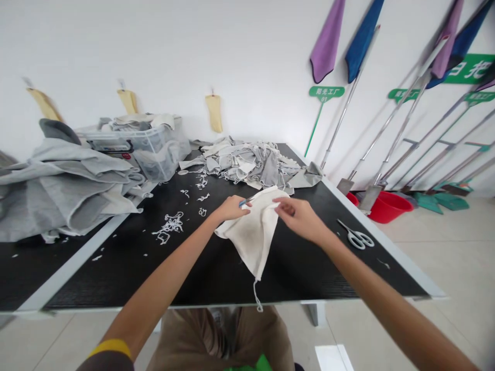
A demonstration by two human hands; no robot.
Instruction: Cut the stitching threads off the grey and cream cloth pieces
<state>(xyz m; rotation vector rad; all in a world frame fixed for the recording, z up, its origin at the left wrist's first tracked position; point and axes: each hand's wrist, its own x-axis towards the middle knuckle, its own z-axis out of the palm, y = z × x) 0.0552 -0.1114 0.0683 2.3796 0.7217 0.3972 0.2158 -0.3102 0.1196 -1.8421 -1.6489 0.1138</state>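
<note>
A white cloth (253,234) is spread over the black tabletop in front of me. One corner points toward me, and its looped cord hangs over the table's front edge. My left hand (232,208) is closed at the cloth's upper left, with a slim blue tool (244,202) between the fingers; its exact kind is unclear. On the other side, my right hand (297,217) pinches the cloth's upper right edge between thumb and fingers. White-handled scissors (358,238) lie partly open on the table, right of my right hand.
Behind the cloth rises a heap of grey and white cloths (251,162). Thread scraps (170,225) litter the table's left half. A clear plastic bin (150,149) and stacked grey cloths (73,190) stand left. Mops, shovels and a red basin (390,206) line the right wall.
</note>
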